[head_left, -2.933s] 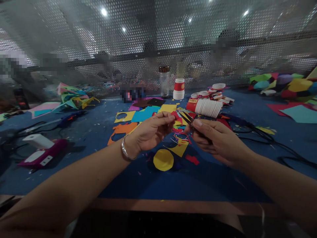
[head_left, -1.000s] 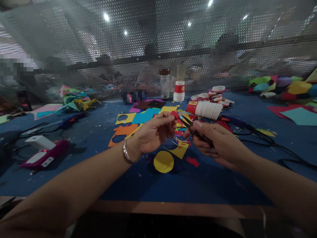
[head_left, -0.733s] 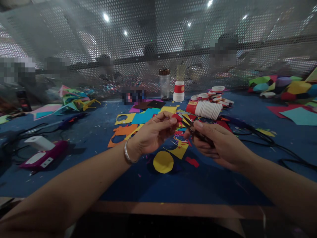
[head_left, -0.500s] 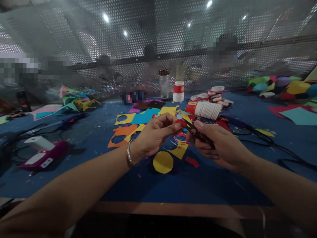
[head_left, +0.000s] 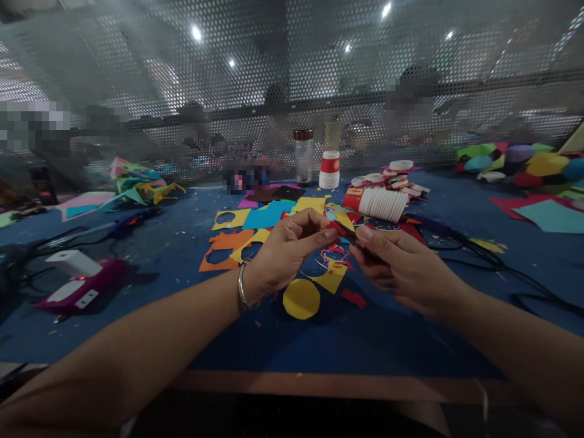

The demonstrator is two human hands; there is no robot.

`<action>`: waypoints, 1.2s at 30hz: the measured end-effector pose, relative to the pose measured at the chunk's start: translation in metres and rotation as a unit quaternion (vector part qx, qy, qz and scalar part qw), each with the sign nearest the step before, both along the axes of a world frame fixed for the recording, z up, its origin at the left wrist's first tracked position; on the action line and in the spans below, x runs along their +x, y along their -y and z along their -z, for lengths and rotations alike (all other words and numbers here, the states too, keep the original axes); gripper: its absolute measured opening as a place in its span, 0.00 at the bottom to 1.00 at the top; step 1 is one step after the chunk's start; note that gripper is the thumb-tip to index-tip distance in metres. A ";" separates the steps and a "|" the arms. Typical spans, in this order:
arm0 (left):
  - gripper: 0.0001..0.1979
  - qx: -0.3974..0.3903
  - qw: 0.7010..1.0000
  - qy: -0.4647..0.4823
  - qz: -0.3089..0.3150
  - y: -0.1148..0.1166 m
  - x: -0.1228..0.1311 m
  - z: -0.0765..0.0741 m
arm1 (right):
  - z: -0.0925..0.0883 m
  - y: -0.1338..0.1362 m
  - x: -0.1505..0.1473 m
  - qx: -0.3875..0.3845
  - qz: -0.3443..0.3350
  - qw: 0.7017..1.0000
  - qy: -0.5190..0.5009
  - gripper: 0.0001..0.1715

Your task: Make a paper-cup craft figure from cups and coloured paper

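Between the thumb and fingers of my left hand [head_left: 296,243] is pinched a small piece of red paper [head_left: 337,229]. My right hand [head_left: 396,258] is wrapped around dark scissors [head_left: 358,238], whose blades reach to the red paper; most of the handle is hidden by my fingers. Below the hands a yellow paper disc [head_left: 301,299] lies on the blue table. Beside it are a yellow offcut [head_left: 332,277] and a red scrap [head_left: 354,298]. Orange paper with round cutouts [head_left: 221,258] lies left of my left hand.
A stack of paper cups [head_left: 381,202] lies on its side behind my right hand. Farther back stand upright cups [head_left: 329,170] and a glass bottle [head_left: 303,158]. A purple power strip [head_left: 82,286] with a white plug is at left; black cables [head_left: 493,261] run at right.
The scissor blades, parted around the red paper before, now look closer together. My right hand has shifted slightly left; my left hand stays nearly in place.
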State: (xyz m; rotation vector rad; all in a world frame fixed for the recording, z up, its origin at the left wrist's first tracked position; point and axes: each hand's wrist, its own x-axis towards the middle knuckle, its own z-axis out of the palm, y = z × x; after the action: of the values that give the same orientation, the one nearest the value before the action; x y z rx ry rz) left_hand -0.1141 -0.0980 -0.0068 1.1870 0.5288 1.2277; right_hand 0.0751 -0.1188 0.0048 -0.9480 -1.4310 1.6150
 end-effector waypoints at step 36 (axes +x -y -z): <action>0.06 0.061 0.978 -0.199 0.004 -0.001 -0.006 -0.003 | 0.009 -0.012 0.001 0.165 0.106 0.979 0.052 0.17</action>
State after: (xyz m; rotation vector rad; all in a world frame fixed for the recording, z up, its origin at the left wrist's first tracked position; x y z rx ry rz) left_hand -0.1197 -0.0965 -0.0038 1.5502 0.7516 1.0290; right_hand 0.0757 -0.1065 -0.0042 -0.9619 -1.5515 1.1443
